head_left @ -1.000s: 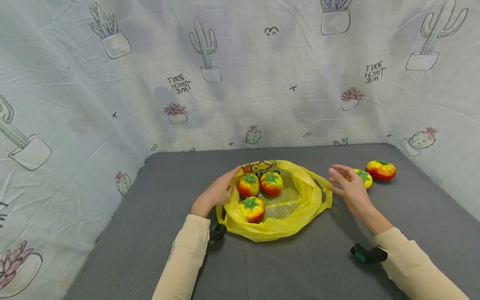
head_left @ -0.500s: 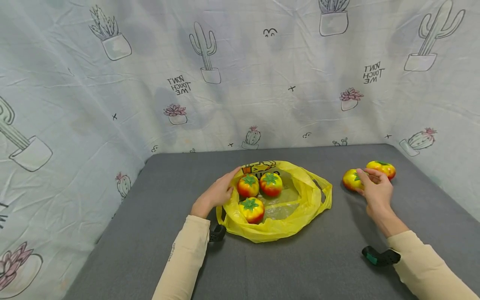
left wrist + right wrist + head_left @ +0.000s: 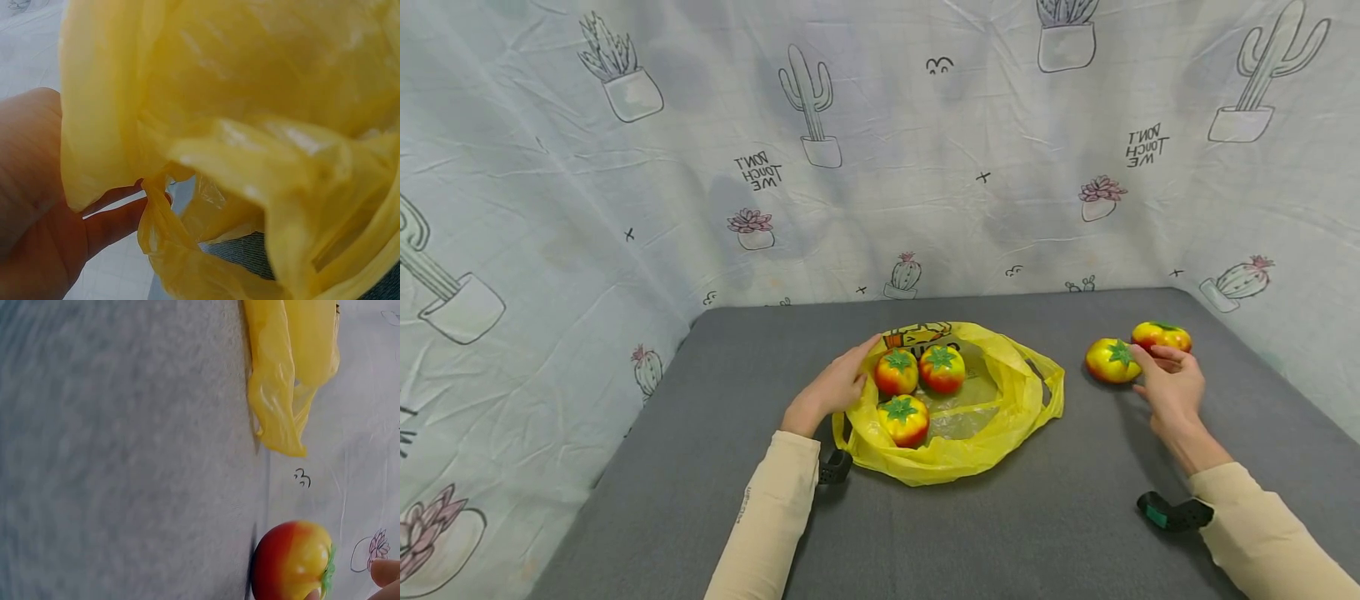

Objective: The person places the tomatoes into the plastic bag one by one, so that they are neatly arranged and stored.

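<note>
A yellow plastic bag (image 3: 955, 467) lies with its mouth spread wide on the table. Three red-and-yellow persimmons, probably artificial, with green leafy tops sit inside: one at the back left (image 3: 896, 377), another beside it (image 3: 942, 375) and one in front (image 3: 903, 418). My left hand (image 3: 831, 387) holds the bag's left rim between thumb and fingers; the plastic hides part of them in the left wrist view. At the right, my right hand (image 3: 1172, 387) is beside another persimmon (image 3: 1108, 361), thumb by its leaves, fingers loosely bent. A further persimmon (image 3: 1161, 336) lies just behind that hand.
The grey tabletop (image 3: 1000, 533) runs beneath everything. A pale curtain (image 3: 865, 200) printed with cacti hangs behind and along the sides. The bag's right handle loop (image 3: 1051, 390) points towards the loose persimmons.
My right hand has moved from beside the bag's right edge, rightward over the near loose persimmon, to that fruit's right side. My left hand and the bag have stayed put.
</note>
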Action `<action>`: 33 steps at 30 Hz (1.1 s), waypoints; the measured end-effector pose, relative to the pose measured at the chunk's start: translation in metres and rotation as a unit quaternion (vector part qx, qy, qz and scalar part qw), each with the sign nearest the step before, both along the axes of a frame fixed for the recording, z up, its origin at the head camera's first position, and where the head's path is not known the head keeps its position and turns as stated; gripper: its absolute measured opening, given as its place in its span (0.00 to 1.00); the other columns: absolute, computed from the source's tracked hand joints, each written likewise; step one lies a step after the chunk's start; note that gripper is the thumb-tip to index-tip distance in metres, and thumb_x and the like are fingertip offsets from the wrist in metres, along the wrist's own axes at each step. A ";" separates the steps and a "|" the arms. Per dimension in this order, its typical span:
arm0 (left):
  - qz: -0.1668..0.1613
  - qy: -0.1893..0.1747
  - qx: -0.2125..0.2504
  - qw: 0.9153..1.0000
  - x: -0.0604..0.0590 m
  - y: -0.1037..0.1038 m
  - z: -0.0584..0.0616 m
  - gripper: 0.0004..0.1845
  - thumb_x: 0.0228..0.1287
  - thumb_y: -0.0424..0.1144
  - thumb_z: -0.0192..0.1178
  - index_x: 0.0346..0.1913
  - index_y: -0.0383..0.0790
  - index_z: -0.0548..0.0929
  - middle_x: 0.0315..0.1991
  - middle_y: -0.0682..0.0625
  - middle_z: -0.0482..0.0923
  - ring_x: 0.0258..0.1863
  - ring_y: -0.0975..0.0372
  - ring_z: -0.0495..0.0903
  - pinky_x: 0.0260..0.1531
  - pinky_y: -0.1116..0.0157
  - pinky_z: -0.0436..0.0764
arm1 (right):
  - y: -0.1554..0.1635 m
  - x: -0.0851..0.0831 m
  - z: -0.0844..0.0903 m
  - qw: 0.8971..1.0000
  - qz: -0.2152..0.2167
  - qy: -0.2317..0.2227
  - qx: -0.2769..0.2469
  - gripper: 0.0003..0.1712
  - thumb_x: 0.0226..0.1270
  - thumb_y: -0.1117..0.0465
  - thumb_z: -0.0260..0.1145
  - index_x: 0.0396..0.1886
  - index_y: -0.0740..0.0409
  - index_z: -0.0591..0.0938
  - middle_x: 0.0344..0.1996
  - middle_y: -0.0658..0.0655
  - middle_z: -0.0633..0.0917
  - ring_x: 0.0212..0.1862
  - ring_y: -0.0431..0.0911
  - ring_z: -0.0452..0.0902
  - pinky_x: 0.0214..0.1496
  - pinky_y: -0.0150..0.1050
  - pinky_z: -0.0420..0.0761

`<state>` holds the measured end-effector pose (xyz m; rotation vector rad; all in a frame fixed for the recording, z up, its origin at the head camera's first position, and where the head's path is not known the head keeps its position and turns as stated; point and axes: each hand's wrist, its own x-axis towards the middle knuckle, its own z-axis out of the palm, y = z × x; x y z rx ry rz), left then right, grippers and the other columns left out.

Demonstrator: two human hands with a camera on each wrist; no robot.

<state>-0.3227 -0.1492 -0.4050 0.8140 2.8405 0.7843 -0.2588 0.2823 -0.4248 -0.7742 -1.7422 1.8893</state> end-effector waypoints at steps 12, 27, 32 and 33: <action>0.006 -0.019 0.000 1.000 0.000 0.000 0.001 0.36 0.68 0.24 0.48 0.76 0.43 0.50 0.72 0.41 0.54 0.68 0.50 0.59 0.61 0.52 0.64 | 0.006 -0.002 0.001 0.993 0.018 -0.084 0.084 0.19 0.61 0.44 0.65 0.42 0.42 0.66 0.39 0.50 0.64 0.35 0.38 0.64 0.23 0.28 0.78; 0.004 -0.013 0.000 1.000 0.000 0.001 0.002 0.35 0.69 0.25 0.49 0.76 0.43 0.51 0.71 0.39 0.56 0.64 0.49 0.63 0.58 0.52 0.67 | 0.008 -0.005 0.002 0.981 0.109 -0.125 0.104 0.52 0.64 0.42 0.61 0.74 0.64 0.47 0.59 0.69 0.59 0.55 0.57 0.63 0.31 0.38 0.82; 0.001 -0.011 -0.004 1.000 0.000 0.001 0.002 0.35 0.69 0.25 0.48 0.76 0.42 0.51 0.71 0.39 0.56 0.62 0.49 0.65 0.53 0.53 0.69 | 0.003 -0.010 0.001 0.976 0.130 -0.129 0.116 0.53 0.64 0.42 0.61 0.74 0.65 0.46 0.67 0.73 0.51 0.59 0.61 0.61 0.30 0.35 0.82; 0.001 -0.008 -0.005 1.000 0.001 0.000 0.002 0.35 0.69 0.25 0.48 0.76 0.42 0.51 0.71 0.39 0.56 0.61 0.49 0.66 0.53 0.54 0.70 | 0.001 -0.011 0.000 0.976 0.129 -0.129 0.121 0.52 0.64 0.43 0.61 0.74 0.65 0.46 0.67 0.72 0.53 0.57 0.59 0.63 0.30 0.34 0.81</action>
